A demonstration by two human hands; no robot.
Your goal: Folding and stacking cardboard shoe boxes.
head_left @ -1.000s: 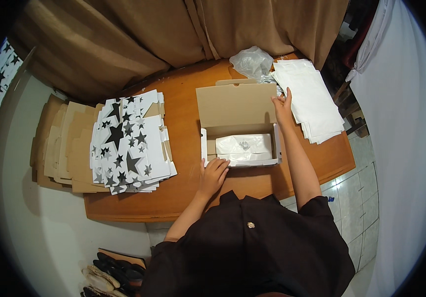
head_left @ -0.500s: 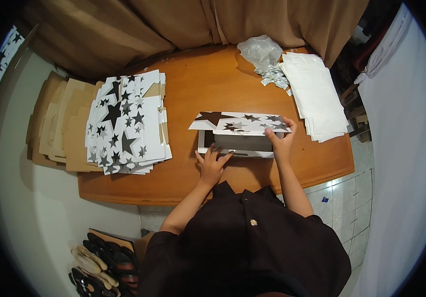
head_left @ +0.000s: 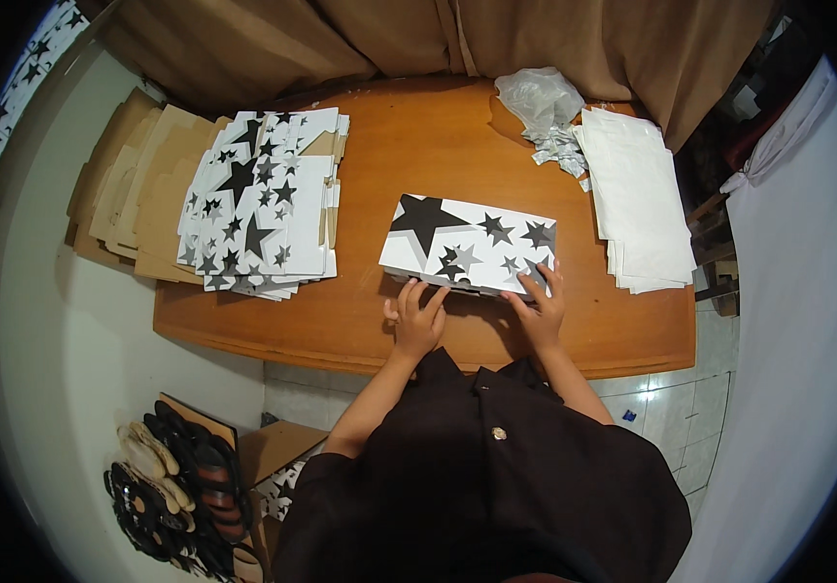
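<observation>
A cardboard box (head_left: 477,225) with a white lid and black and grey stars lies lengthwise in front of me, its lid down over the top. My left hand (head_left: 419,321) is at its near side, fingers apart, their tips against the front edge left of the middle. At the near right corner, my right hand (head_left: 541,313) has its fingertips spread on the lid and its thumb by the front edge. Both hands are open and rest against the box. The box's inside is hidden.
A stack of flat star-printed cardboard (head_left: 258,209) lies at left, beside plain brown cardboard sheets (head_left: 161,185). White paper sheets (head_left: 637,199) are at right, near a clear plastic bag (head_left: 540,97) and small silvery packets (head_left: 561,151). Several shoes (head_left: 170,476) stand at lower left below the wooden table (head_left: 409,136).
The raised lid has come down toward me and now covers the box opening. My right hand moved from the lid's right end to the near right corner.
</observation>
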